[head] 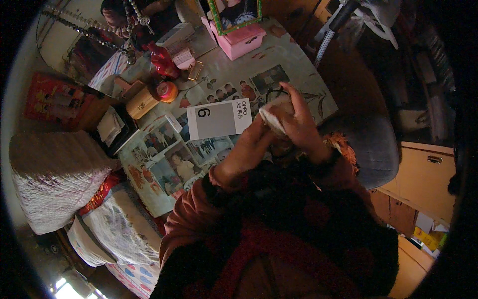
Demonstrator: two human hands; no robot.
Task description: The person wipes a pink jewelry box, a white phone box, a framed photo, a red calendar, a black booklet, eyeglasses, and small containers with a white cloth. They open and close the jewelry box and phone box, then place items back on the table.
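Note:
Both of my hands are close together above the right part of a table [306,101]. My right hand [298,127] grips a pale cloth [274,119], which is blurred and bunched between the fingers. My left hand [248,147] meets the near side of the cloth; its fingertips are partly hidden, and whether it pinches the cloth or something under it I cannot tell. Just left of the hands a white and grey OPPO phone box [218,119] lies flat on the tabletop, over photographs [183,164] that cover much of the surface.
At the back stand a pink box [242,43] and a green-framed picture [239,18]. A wooden box [142,102], a round orange container [167,91] and a red ornament [162,61] are at the left, below a mirror with hanging beads [112,30]. A grey chair [369,149] is at the right.

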